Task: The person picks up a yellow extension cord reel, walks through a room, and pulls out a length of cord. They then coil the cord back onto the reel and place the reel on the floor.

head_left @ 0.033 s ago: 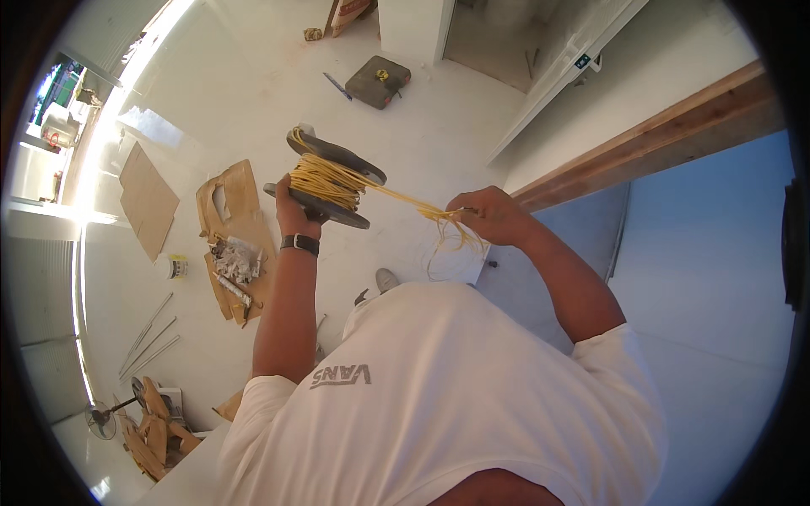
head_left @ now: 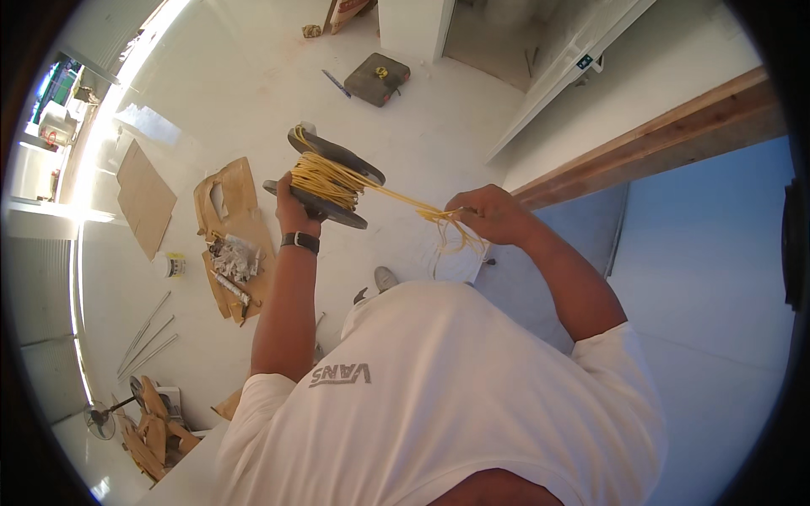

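At the far left, a fan (head_left: 99, 422) is standing beside a heap of torn scraps (head_left: 153, 434). A few thin rods (head_left: 145, 337) are lying on the pale floor (head_left: 245, 93), spread at a slant. Above them in the view, a flat brown board (head_left: 145, 198) is lying, and a small tub (head_left: 175, 265) is standing between it and the rods. Just right of the tub, a torn sheet of cardboard (head_left: 239, 181) is spreading over the floor, with crumpled litter (head_left: 236, 257) resting on it.

Further right, the left hand (head_left: 295, 207) is gripping the grey spool (head_left: 344, 158) by its near flange, fingers closing around the edge; a dark strap (head_left: 300, 243) is circling the wrist. The spool is hanging tilted in the air in front of the person, and yellow wire (head_left: 325, 180) is wrapping its core. Beyond it, a dark case (head_left: 377, 80) is lying on the floor near a thin blue strip (head_left: 336, 83). A grey shoe (head_left: 386, 278) is showing by the white shirt (head_left: 456, 379).

The wire is stretching rightward to the right hand (head_left: 489, 215), which is closing on it with bent fingers; loose loops are dangling below. At the right, a wooden beam (head_left: 658, 139) is slanting upward.
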A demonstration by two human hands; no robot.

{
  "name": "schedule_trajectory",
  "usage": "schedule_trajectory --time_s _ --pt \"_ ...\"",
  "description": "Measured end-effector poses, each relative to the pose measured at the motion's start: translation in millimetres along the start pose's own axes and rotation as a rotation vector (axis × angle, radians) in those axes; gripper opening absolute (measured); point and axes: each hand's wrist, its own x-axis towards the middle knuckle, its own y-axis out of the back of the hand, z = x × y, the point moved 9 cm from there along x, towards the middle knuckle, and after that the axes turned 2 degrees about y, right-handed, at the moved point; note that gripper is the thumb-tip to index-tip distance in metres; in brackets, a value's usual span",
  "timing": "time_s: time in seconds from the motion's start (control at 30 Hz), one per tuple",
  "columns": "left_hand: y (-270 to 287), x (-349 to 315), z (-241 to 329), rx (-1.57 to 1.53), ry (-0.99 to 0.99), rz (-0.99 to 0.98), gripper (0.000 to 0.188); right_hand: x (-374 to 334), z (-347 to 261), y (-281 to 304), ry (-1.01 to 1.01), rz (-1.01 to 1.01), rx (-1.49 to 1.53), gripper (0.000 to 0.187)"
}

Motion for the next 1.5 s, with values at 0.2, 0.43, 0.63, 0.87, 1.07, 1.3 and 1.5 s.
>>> schedule_trajectory --time_s 0.2,0.43,0.63,0.87,1.07,1.3,1.5 --pt "17.4 70.5 -3.6 0.068 -0.026 0.143 0.08 53.3 -5.5 15.3 0.084 0.151 -0.217 0.023" --pt "15.5 144.8 -71.3 -0.132 0.25 0.122 0.075 108.4 141.8 -69.8 -0.079 -0.153 -0.374 0.027" --pt "46.3 318.7 -170.8 0.015 0.222 0.158 0.073 210.1 329.7 -133.8 -0.235 -0.047 -0.385 0.026" --pt "113.7 564.6 -302.5 0.076 0.229 0.199 0.062 329.7 526.5 -213.7 -0.378 -0.031 -0.354 0.024" --pt "133.6 673.4 -348.1 0.044 0.159 0.214 0.058 397.6 599.1 -248.7 -0.302 0.071 -0.392 0.023" --pt "165.1 689.9 -306.9 0.199 -0.044 0.574 0.065 430.2 622.6 -251.4 -0.055 0.213 -0.317 0.019" --pt "16.9 597.4 -286.8 1.823 -1.174 -0.042 0.071 443.3 603.3 -254.7 0.043 0.227 -0.321 0.017"
